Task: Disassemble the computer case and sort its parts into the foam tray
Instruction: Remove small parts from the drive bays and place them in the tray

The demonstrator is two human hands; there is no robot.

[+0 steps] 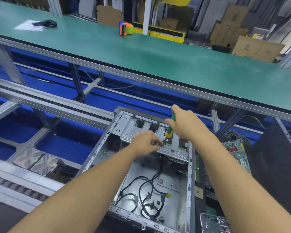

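An open grey metal computer case point(97, 153) lies on its side in front of me, with black cables point(148, 187) loose on its floor. At its far end sits a metal drive cage point(138, 130). My right hand point(186, 123) grips a green and yellow screwdriver point(169, 130), held nearly upright with its tip down on the cage's near edge. My left hand point(145, 142) pinches something small and dark right beside the screwdriver tip; what it is I cannot tell.
A green circuit board point(237, 152) and other parts lie in the dark tray point(200, 182) right of the case. A black side panel point(279, 158) stands further right. Silvery bags point(35, 162) lie at left. A tape dispenser point(125, 28) stands on the green bench point(158, 52) behind.
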